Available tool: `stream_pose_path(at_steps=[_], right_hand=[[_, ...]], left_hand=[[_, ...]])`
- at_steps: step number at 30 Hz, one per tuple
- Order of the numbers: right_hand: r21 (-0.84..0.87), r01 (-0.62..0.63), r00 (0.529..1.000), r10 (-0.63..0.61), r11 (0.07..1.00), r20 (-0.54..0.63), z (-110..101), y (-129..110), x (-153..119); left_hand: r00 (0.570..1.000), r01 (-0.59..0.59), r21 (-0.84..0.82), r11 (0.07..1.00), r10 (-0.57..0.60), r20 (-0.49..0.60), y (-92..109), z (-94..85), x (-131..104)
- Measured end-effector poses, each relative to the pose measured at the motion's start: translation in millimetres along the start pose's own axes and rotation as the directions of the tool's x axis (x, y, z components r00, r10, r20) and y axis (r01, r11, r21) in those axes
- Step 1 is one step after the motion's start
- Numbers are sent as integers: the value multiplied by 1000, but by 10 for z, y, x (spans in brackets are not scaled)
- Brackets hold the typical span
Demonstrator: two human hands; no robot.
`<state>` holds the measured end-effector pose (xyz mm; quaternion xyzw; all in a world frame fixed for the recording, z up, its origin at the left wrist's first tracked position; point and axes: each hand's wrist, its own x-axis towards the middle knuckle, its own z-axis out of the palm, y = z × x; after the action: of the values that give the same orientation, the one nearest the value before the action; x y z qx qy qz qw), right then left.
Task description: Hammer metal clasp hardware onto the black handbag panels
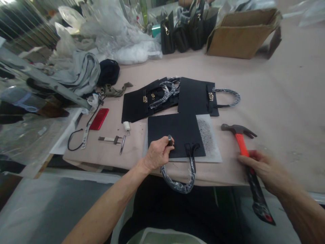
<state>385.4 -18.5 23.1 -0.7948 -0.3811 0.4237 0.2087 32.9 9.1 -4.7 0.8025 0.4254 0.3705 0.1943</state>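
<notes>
My left hand [158, 153] is closed around a short metal punch [170, 138], held upright over a flat black bag panel [174, 130]. The panel lies on a pale speckled board [209, 140]. A plastic-wrapped handle [181, 186] is attached to the panel and hangs over the table's front edge. On the right, my right hand [262, 169] is on a claw hammer [242, 145] with an orange and black grip. The hammer's head rests on or just above the table, and its grip end sticks out past the edge. Motion blurs part of this hand.
More black bag panels [194, 95] with gold locks and wrapped handles lie behind. To the left are a red phone [100, 119], a small white bottle [126, 126] and a metal rod [122, 145]. Finished-looking black bags [167, 34] and a cardboard box [238, 37] stand at the back.
</notes>
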Motion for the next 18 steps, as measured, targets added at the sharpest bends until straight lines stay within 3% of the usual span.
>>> stream_pose_path(at_steps=[2, 3, 5, 8, 10, 11, 12, 14, 16, 18], right_hand=[[371, -164, 969, 78, 914, 235, 47, -101, -170], [479, -230, 948, 84, 847, 307, 71, -139, -247], [551, -270, 941, 95, 790, 326, 101, -228, -392], [450, -78, 985, -1, 890, 174, 78, -472, -623], [233, 207, 975, -221, 950, 37, 46, -692, -792], [87, 367, 930, -368, 926, -6, 40, -797, -870], [-63, 516, 855, -518, 854, -19, 45, -892, -937], [-312, 715, 669, -742, 626, 45, 86, -1032, -1024], [-454, 787, 537, -827, 418, 170, 118, -1119, -1051], [-531, 793, 481, -842, 298, 246, 82, -1183, -1053]], left_hand=[[1000, -5, -9, 1000, 5, -14, 0, 9, -2], [1000, -5, -16, 1000, 5, -16, 4, 12, 0], [1000, 10, -41, 999, -11, -16, 18, 15, 9], [998, 63, -105, 992, -63, 1, 37, 18, 26], [996, 84, -131, 988, -83, 10, 34, 25, 28], [996, 87, -135, 987, -86, 14, 28, 30, 25], [996, 88, -133, 987, -87, 17, 21, 35, 21], [996, 87, -126, 988, -86, 15, 6, 45, 12], [997, 76, -116, 990, -76, 6, 1, 50, 9], [998, 62, -102, 993, -63, -12, 9, 49, 11]])
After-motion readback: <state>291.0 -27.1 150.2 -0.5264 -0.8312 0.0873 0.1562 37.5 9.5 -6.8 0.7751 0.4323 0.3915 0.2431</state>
